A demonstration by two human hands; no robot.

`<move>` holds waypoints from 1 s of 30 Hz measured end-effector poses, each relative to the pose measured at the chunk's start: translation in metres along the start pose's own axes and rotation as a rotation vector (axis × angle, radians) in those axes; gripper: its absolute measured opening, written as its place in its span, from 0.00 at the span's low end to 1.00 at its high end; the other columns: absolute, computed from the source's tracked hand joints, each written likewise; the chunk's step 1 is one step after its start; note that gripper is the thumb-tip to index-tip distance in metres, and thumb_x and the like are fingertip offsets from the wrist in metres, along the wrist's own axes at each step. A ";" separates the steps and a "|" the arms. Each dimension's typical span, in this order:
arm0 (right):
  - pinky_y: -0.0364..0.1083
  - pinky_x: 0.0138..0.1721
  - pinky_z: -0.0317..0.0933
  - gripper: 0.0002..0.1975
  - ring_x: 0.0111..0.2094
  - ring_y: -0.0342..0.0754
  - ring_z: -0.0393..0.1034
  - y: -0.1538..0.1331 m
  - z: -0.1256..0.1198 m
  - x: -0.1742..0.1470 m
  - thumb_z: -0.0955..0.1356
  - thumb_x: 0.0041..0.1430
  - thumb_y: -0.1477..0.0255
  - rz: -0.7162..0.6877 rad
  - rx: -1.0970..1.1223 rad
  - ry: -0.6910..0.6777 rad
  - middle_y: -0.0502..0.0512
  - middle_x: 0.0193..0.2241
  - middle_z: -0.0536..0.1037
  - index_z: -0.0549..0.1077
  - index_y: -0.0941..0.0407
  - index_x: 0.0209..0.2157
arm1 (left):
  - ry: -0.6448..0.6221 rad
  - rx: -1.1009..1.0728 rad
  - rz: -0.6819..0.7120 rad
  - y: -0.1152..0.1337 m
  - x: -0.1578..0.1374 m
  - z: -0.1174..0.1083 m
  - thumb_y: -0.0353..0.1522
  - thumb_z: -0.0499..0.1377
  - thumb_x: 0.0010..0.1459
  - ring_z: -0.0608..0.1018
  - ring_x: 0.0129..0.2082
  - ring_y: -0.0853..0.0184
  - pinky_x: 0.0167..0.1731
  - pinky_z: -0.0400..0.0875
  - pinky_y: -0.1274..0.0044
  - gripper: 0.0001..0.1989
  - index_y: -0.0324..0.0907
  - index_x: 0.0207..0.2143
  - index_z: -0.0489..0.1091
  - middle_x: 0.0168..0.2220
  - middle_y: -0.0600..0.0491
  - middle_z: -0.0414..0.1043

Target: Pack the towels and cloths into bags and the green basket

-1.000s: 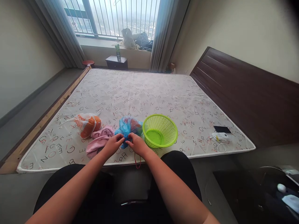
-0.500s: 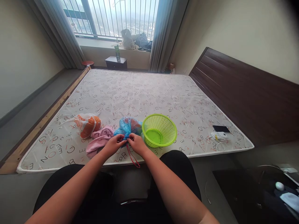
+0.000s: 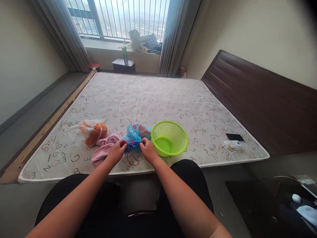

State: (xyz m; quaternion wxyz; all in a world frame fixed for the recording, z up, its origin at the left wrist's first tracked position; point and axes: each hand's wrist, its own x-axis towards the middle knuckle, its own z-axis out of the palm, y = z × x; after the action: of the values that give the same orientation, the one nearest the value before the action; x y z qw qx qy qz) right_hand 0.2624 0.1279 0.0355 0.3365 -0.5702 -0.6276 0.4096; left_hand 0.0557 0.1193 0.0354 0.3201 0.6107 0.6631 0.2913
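On the mattress (image 3: 158, 99), a blue bag (image 3: 134, 135) lies between left hand (image 3: 119, 149) and right hand (image 3: 148, 150), both pinching its neck.

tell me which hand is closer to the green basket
Right. The right hand is close beside the green basket; the left hand is farther off, beyond the right hand, next to the pink cloth.

What the blue bag (image 3: 133, 136) holds is too blurred to tell, while the top edge crops the far window (image 3: 131, 19) and the right edge the headboard (image 3: 257, 89).
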 end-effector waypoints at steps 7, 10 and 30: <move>0.44 0.34 0.58 0.04 0.29 0.46 0.67 -0.001 0.002 -0.002 0.63 0.61 0.69 -0.020 0.052 -0.013 0.46 0.24 0.71 0.66 0.53 0.31 | -0.042 0.014 0.125 0.009 -0.007 -0.001 0.44 0.55 0.62 0.79 0.42 0.59 0.45 0.72 0.69 0.17 0.42 0.42 0.74 0.42 0.48 0.79; 0.44 0.34 0.57 0.05 0.29 0.46 0.66 -0.003 0.000 -0.003 0.63 0.60 0.69 -0.033 0.044 0.007 0.46 0.25 0.71 0.66 0.53 0.31 | -0.125 0.012 0.151 0.006 -0.009 0.003 0.46 0.60 0.59 0.80 0.42 0.58 0.46 0.74 0.68 0.20 0.43 0.47 0.74 0.43 0.48 0.80; 0.44 0.37 0.60 0.09 0.33 0.46 0.68 0.002 0.002 -0.001 0.71 0.61 0.66 -0.100 -0.056 -0.023 0.52 0.31 0.76 0.76 0.56 0.30 | -0.175 0.077 0.315 0.004 -0.013 0.010 0.40 0.57 0.62 0.80 0.41 0.58 0.45 0.74 0.68 0.15 0.44 0.46 0.77 0.43 0.48 0.80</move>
State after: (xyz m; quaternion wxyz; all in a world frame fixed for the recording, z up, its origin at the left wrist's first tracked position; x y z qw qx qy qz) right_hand 0.2622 0.1266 0.0327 0.3335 -0.5426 -0.6702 0.3810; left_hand 0.0667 0.1067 0.0332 0.3034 0.7418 0.5397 0.2577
